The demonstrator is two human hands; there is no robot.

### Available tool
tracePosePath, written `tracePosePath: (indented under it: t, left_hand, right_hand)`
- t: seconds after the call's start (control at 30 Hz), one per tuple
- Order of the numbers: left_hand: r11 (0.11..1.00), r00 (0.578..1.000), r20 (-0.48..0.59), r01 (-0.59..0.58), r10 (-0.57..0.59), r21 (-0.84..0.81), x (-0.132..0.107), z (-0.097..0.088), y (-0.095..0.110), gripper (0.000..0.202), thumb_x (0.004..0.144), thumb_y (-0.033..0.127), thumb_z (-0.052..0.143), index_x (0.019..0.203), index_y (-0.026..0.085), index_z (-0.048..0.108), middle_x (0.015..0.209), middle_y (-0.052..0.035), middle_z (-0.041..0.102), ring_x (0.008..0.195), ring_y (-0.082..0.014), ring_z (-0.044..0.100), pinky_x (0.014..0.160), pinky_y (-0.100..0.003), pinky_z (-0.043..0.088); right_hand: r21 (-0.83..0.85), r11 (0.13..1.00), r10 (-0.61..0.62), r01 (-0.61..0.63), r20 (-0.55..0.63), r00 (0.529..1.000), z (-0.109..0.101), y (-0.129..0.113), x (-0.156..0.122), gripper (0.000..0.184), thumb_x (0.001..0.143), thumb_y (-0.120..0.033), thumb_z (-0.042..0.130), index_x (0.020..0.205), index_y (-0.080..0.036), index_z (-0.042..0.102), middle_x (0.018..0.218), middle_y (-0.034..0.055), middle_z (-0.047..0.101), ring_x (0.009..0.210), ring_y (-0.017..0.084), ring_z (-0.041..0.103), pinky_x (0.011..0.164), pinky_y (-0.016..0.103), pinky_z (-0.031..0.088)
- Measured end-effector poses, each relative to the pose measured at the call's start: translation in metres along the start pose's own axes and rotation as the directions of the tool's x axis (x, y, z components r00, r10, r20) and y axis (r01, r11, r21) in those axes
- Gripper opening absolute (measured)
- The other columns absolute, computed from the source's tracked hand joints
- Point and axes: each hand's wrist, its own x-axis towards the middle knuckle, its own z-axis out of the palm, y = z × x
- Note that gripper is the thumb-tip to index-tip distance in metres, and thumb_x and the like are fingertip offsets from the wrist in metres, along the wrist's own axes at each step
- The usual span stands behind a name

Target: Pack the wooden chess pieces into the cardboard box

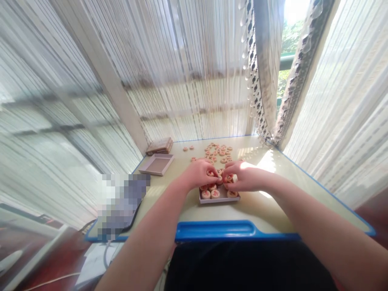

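A small shallow box (219,199) lies on the pale desk (263,210), holding several round wooden game discs with red marks. Both my hands rest over its far half. My left hand (198,173) has its fingers curled and pinched on a disc (210,173) at the box's upper left. My right hand (246,176) is also curled, its fingertips on discs (228,178) at the upper right. The fingertips of both hands nearly meet in the middle. More discs (218,152) lie loose on the desk just beyond the hands.
An empty box lid (157,163) and a folded wooden board (159,146) sit at the back left. A blurred-out object (123,204) lies at the left edge. A blue tray groove (216,229) runs along the near edge. Sheer curtains (188,72) surround the desk.
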Motion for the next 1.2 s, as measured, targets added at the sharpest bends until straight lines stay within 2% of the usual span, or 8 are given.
tracePosePath:
  t: [0.2, 0.37, 0.63, 0.77, 0.87, 0.97, 1.13, 1.2]
  left_hand:
    - [0.997, 0.999, -0.008, 0.036, -0.037, -0.062, -0.001, 0.000, 0.001, 0.025, 0.063, 0.044, 0.066, 0.075, 0.023, 0.072, 0.073, -0.0005, 0.060, 0.076, -0.0142, 0.054, 0.070, -0.024, 0.041]
    - [0.998, 1.000, 0.007, -0.006, 0.007, -0.055, 0.000, 0.000, 0.000, 0.022, 0.066, 0.041, 0.064, 0.072, 0.021, 0.072, 0.071, -0.0009, 0.061, 0.075, -0.0139, 0.054, 0.069, -0.023, 0.041]
    - [0.997, 0.999, 0.044, -0.016, 0.020, -0.078, 0.000, -0.001, 0.001, 0.020, 0.069, 0.036, 0.062, 0.077, 0.022, 0.072, 0.071, -0.0013, 0.063, 0.076, -0.0144, 0.056, 0.069, -0.023, 0.041]
    - [0.992, 1.000, 0.004, -0.012, 0.012, -0.124, 0.000, -0.003, 0.000, 0.020, 0.070, 0.036, 0.061, 0.076, 0.020, 0.072, 0.073, -0.0013, 0.064, 0.075, -0.0140, 0.056, 0.070, -0.024, 0.042]
    - [0.982, 0.982, -0.140, 0.101, -0.123, -0.157, -0.001, -0.007, -0.008, 0.025, 0.073, 0.034, 0.055, 0.088, 0.019, 0.069, 0.077, -0.0010, 0.065, 0.070, -0.0120, 0.055, 0.068, -0.023, 0.043]
    - [0.960, 0.905, -0.323, 0.251, -0.277, -0.122, -0.001, -0.011, -0.022, 0.029, 0.074, 0.031, 0.052, 0.095, 0.018, 0.067, 0.081, -0.0018, 0.065, 0.069, -0.0121, 0.054, 0.070, -0.025, 0.044]
    - [0.936, 0.907, -0.236, 0.348, -0.348, -0.044, -0.002, -0.009, -0.045, 0.025, 0.076, 0.031, 0.051, 0.091, 0.020, 0.069, 0.089, -0.0037, 0.066, 0.078, -0.0155, 0.056, 0.078, -0.027, 0.044]
    - [0.933, 0.903, -0.245, 0.359, -0.353, -0.018, -0.002, -0.006, -0.052, 0.025, 0.076, 0.030, 0.052, 0.091, 0.020, 0.069, 0.092, -0.0053, 0.065, 0.084, -0.0176, 0.056, 0.082, -0.030, 0.043]
  right_hand:
    - [-0.012, 0.999, 0.034, -0.035, -0.077, 0.996, -0.005, 0.005, 0.001, 0.015, 0.073, -0.027, 0.053, 0.077, -0.023, 0.067, 0.076, 0.0005, 0.056, 0.063, 0.012, 0.050, 0.057, 0.023, 0.039]
    - [0.005, 1.000, -0.020, 0.020, -0.042, 0.999, -0.008, 0.005, 0.000, 0.016, 0.072, -0.026, 0.053, 0.077, -0.024, 0.068, 0.075, 0.0006, 0.057, 0.064, 0.013, 0.052, 0.060, 0.024, 0.040]
    - [0.038, 0.999, 0.012, -0.007, -0.157, 0.987, -0.015, 0.000, -0.001, 0.018, 0.074, -0.029, 0.051, 0.077, -0.020, 0.068, 0.075, 0.0020, 0.060, 0.068, 0.014, 0.054, 0.062, 0.025, 0.041]
    - [0.064, 0.998, 0.019, -0.008, -0.169, 0.985, -0.013, 0.002, 0.000, 0.018, 0.074, -0.028, 0.052, 0.078, -0.021, 0.067, 0.076, 0.0022, 0.060, 0.071, 0.014, 0.054, 0.063, 0.025, 0.041]
    - [0.101, 0.995, 0.037, -0.020, -0.171, 0.985, -0.011, 0.006, 0.002, 0.018, 0.073, -0.028, 0.053, 0.079, -0.021, 0.067, 0.077, 0.0023, 0.060, 0.071, 0.014, 0.054, 0.064, 0.026, 0.042]
    - [0.147, 0.988, 0.081, -0.057, -0.162, 0.983, -0.006, 0.012, 0.005, 0.018, 0.073, -0.029, 0.053, 0.080, -0.020, 0.067, 0.076, 0.0018, 0.059, 0.068, 0.013, 0.053, 0.062, 0.026, 0.042]
    - [0.230, 0.967, 0.157, -0.109, -0.205, 0.966, 0.007, 0.021, 0.016, 0.021, 0.074, -0.028, 0.052, 0.087, -0.021, 0.066, 0.079, 0.0023, 0.059, 0.069, 0.014, 0.054, 0.062, 0.026, 0.044]
    - [0.201, 0.974, 0.154, -0.108, -0.230, 0.961, 0.011, 0.023, 0.024, 0.023, 0.074, -0.026, 0.051, 0.091, -0.021, 0.066, 0.083, 0.0032, 0.060, 0.071, 0.014, 0.054, 0.064, 0.027, 0.045]
